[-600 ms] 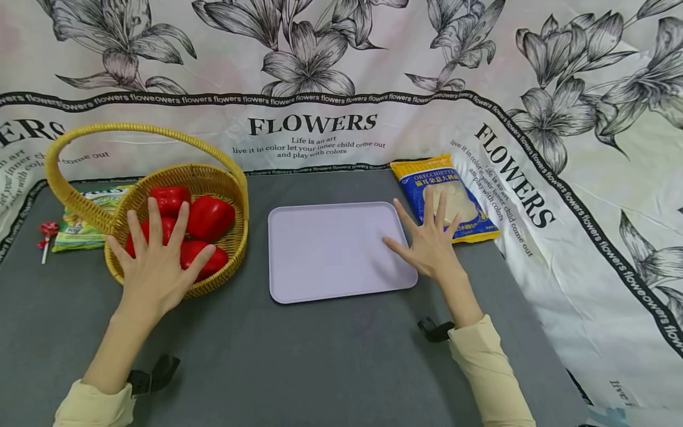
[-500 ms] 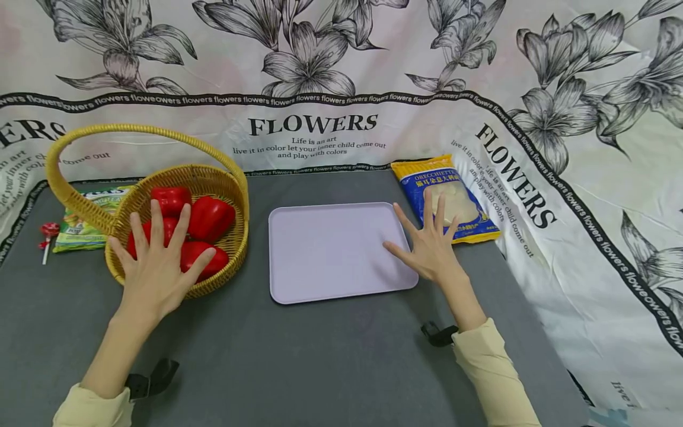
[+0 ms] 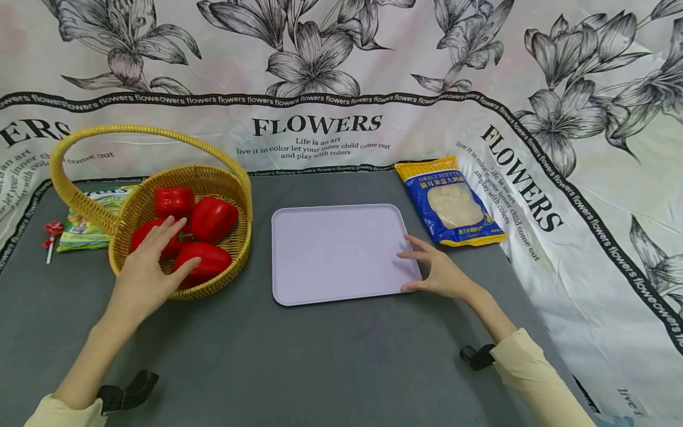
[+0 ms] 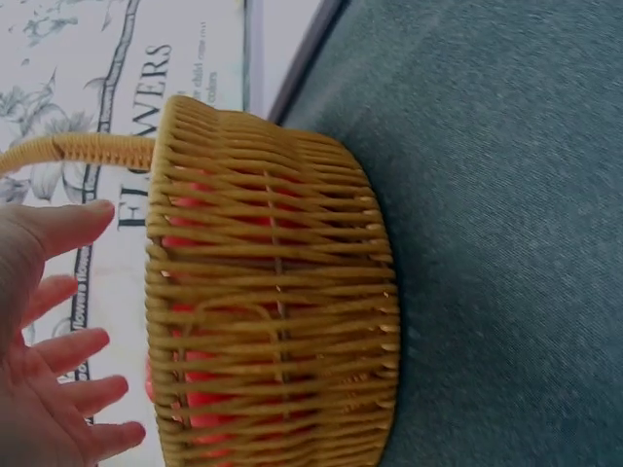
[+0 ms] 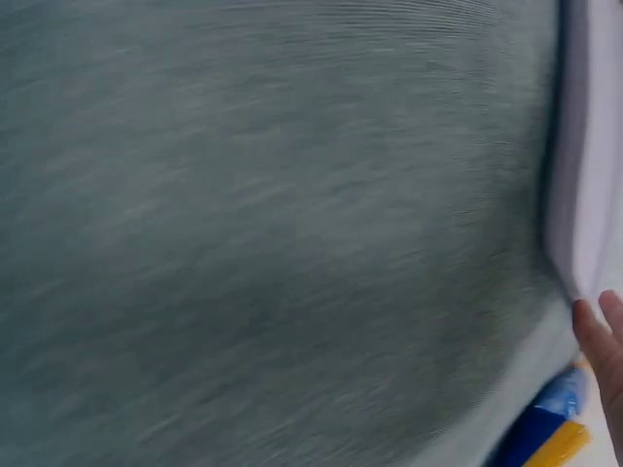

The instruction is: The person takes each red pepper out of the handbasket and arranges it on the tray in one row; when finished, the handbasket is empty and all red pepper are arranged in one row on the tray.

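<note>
With its fingers loosely spread and nothing in them, the left hand [image 3: 145, 276] hovers over the near side of the yellow wicker basket [image 3: 239, 267], where four glossy red bell peppers [image 3: 214, 219] lie clustered; the left wrist view shows it clear of the rim. Well apart from it, the right hand [image 3: 440, 274], slightly bent and holding nothing, is at the right edge of the lilac rectangular tray [image 3: 341, 255]; whether a fingertip touches that edge cannot be told. The tray lies flat beside the basket, the orecchiette bag [image 3: 453, 204] just beyond its far right corner. For a sound grasp on a pepper, I would judge it best to come down from above, thumb and fingers round the shoulders, since smooth skin may slip. Lifting straight up should keep the neighbours settled, with care for the arched handle [image 3: 152, 130]. At the tray, a light touch should suffice.
</note>
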`<state>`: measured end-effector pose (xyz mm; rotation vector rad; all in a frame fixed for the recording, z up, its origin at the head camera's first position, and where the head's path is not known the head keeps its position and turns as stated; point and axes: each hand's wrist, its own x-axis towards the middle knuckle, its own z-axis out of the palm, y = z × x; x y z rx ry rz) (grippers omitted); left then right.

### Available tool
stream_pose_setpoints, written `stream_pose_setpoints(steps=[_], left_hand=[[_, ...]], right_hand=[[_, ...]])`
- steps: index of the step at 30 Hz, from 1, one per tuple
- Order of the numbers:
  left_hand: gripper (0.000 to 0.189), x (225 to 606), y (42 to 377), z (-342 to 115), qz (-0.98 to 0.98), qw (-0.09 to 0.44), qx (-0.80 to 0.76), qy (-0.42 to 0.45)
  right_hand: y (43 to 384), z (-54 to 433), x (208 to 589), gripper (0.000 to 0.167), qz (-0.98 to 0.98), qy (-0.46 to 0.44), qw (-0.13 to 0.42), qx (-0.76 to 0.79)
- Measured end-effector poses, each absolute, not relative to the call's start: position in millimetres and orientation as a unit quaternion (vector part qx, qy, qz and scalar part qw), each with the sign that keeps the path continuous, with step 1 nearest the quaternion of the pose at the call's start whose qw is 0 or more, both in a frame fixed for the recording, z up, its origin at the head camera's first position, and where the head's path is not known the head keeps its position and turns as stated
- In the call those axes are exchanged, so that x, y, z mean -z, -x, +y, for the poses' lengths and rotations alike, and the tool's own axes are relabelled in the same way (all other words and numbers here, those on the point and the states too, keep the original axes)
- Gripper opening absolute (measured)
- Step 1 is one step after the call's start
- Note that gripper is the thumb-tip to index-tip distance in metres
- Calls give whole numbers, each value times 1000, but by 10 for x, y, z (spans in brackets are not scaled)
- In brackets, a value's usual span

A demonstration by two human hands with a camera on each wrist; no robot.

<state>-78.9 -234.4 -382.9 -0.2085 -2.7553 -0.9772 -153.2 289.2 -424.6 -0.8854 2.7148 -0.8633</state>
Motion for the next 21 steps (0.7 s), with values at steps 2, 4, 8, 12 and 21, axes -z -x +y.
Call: stream_pose_setpoints(steps=[2, 4, 8, 12, 21], left_hand=[[68, 3842, 785, -2355, -930, 130, 333, 80], [67, 3856, 784, -2377, -927, 146, 334, 87], [66, 3857, 781, -2424, -923, 147, 344, 87], [61, 3847, 777, -2473, -921, 137, 355, 80], [53, 3820, 766, -2565, -924, 101, 364, 60]], right_hand=[[1510, 2934, 4270, 65, 903, 310, 81, 287], [1490, 2966, 4291, 61, 898, 319, 79, 291], [1480, 3011, 4337, 55, 896, 325, 75, 295], [1486, 3042, 4351, 49, 898, 326, 76, 285], [1509, 3080, 4362, 40, 887, 375, 50, 265]])
